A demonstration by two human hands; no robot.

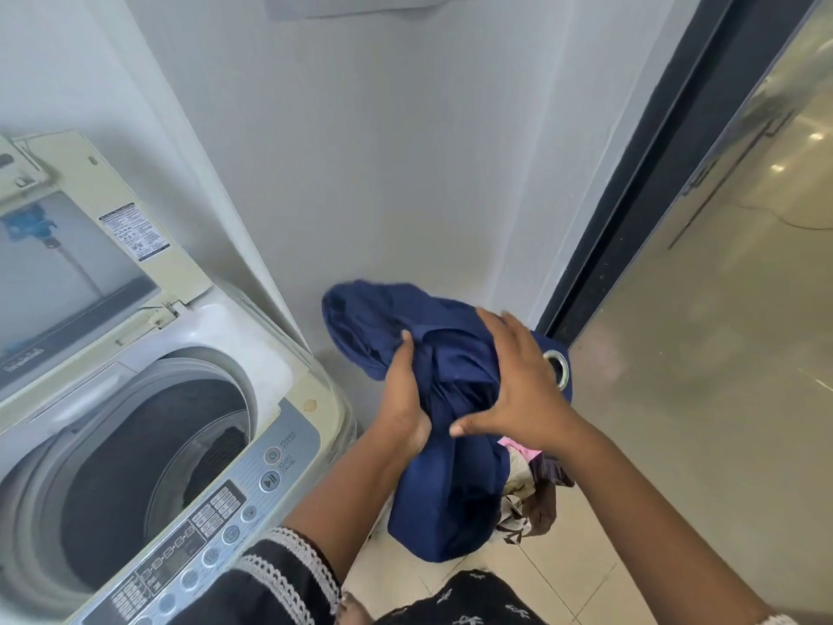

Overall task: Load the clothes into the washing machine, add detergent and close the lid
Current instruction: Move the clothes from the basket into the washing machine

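In the head view, we hold a bundled navy cloth (pixel 444 426) between both hands, out to the right of the washing machine (pixel 288 381) and above the tiled floor (pixel 581 566), not yet over the drum (pixel 135 471); our left hand (pixel 403 399) cups the bundle's left side with the fingers wrapped under the folds, and our right hand (pixel 518 390) lies spread flat over the top, fingers straight, pressing and not clutching. The lid (pixel 90 245) stands raised at the machine's back edge, and the drum mouth gapes open with something dark already down inside. A long tail of the cloth hangs below our hands, and we judge that this is the chief risk: as we swing left it may drag across the control panel (pixel 203 534) along the front edge, or catch the rim and spill out. A metal eyelet (pixel 560 366) shows at the bundle's right side, so this looks like a curtain; the ring could knock on the rim. With one hand only pressing, the bundle may slip and drop onto the other clothes (pixel 532 493) heaped on the floor beneath. We see no detergent here
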